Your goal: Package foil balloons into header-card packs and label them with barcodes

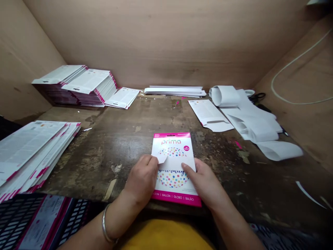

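A flat white and pink balloon packet marked "prima", with coloured dots, lies near the table's front edge, in front of me. Across its middle runs a blank white paper strip that covers part of the printing. My left hand is closed at the packet's left side, pinching the strip's raised, folded end. On the other side, my right hand grips the packet's right edge, its thumb pressing on the strip. The fingers beneath the packet are hidden.
Packets stand in tall stacks at the back left, with another pile at the left edge. White strips lie along the back wall. At right are a single packet, curled white paper and dark-handled scissors.
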A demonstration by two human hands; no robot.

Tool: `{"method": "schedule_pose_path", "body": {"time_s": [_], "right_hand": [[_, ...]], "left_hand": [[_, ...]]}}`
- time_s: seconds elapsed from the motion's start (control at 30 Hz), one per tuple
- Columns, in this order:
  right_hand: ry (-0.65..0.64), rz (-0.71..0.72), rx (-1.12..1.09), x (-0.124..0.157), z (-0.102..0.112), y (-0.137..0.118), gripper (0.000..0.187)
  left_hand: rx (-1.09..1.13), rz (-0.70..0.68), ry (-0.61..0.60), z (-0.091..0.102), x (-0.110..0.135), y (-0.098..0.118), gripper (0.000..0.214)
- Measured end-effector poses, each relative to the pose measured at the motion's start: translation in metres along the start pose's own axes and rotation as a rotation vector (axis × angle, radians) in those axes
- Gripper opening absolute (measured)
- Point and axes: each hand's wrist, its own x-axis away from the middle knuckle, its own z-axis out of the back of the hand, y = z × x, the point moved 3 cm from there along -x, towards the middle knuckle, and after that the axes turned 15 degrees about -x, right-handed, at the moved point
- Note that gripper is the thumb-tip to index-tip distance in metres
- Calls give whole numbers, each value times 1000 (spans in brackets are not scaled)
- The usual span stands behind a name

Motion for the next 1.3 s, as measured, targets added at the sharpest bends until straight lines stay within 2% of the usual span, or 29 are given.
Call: {"method": "schedule_pose_path", "body": {"time_s": [0.07,0.1,0.13,0.2,0.27,0.3,0.4,0.47,0.67,0.8,1.0,1.07,1.17,1.23,1.3], "right_hand": [[109,241,330,7,8,-12,51],[124,376,509,11,8,-18,52],[79,496,675,16,7,-22,50],[-173,627,917,23,-2,-20,44],[-412,625,1037,28,-10,-13,45],[-469,600,1070,29,-13,-9,48],[-504,533,1113,28,-22,-5,59],[-544,510,1120,27,-31,-5,62],[-700,551,1071,22,-56,-9,67],[-752,566,1053,18,-57,-9,69],[-857,588,945,14,-47,-17,64],[-858,632,895,16,-43,-21,59],[-707,706,949,22,-32,-23,48],[-571,684,1033,26,-24,-19,49],[-517,619,1091,30,-17,-13,56]], "left_hand": [[-58,-29,-10,0,-1,1,16],[-77,-40,-11,1,-1,2,16],[-87,-45,-5,1,-1,2,16],[-59,-44,31,3,-1,1,17],[55,-3,86,4,0,-1,15],[131,46,110,5,0,-4,14],[317,229,127,5,2,-11,11],[368,287,105,4,2,-13,12],[372,308,44,3,1,-14,12],[378,326,5,4,0,-15,15],[179,138,100,1,2,-9,17],[104,84,124,0,2,-6,16],[42,42,142,1,2,-4,16],[22,41,140,2,2,-4,15],[27,42,137,2,2,-3,15]]}}
